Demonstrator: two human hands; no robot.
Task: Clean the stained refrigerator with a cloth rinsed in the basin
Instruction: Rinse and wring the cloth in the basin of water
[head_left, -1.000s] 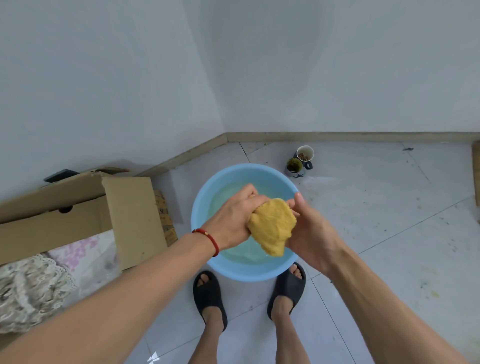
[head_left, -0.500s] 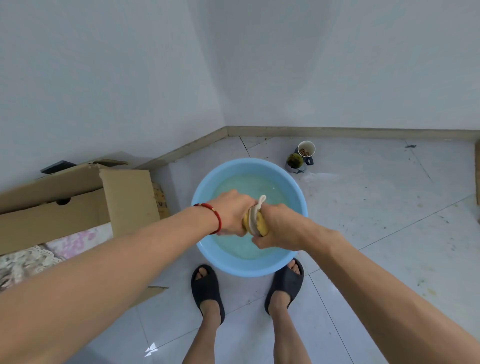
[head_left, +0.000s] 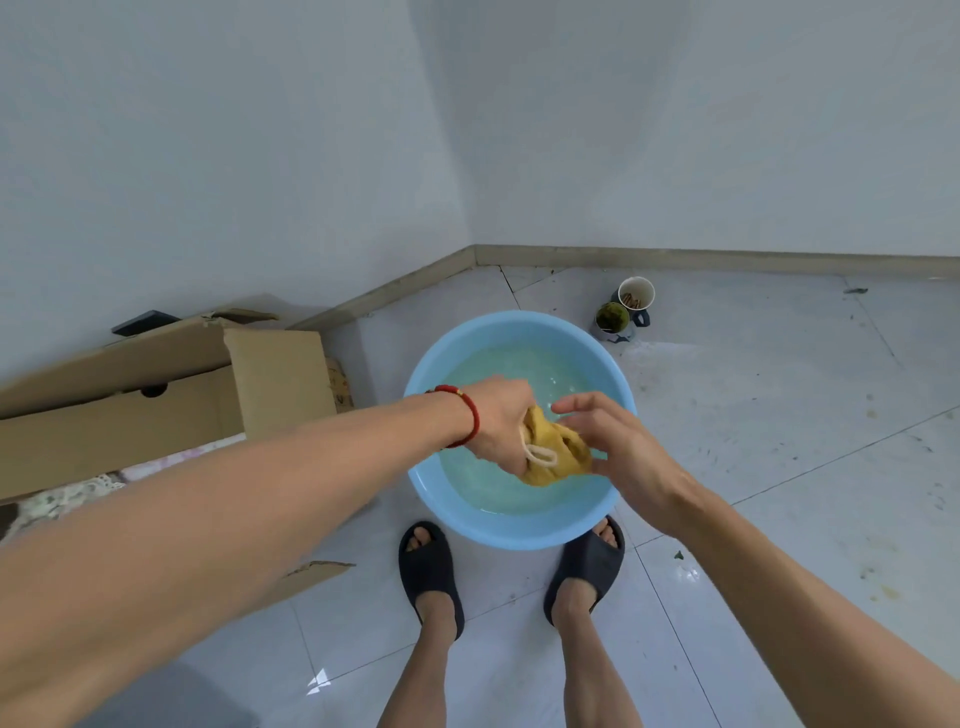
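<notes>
A person's left hand (head_left: 501, 421) grips a bunched yellow cloth (head_left: 553, 448) over the blue basin (head_left: 519, 535); the right hand (head_left: 618, 441), fingers spread, touches the cloth's far side.

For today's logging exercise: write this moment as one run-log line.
left hand: holds yellow cloth | right hand: open | over blue basin

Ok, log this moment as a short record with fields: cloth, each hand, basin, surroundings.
cloth: yellow cloth, bunched, held above the basin
left hand: left hand grips the cloth
right hand: right hand, fingers spread, touches the cloth's right side
basin: blue basin on the floor, holding water
surroundings: cardboard box to the left, two cups beyond the basin
refrigerator: not in view
</notes>
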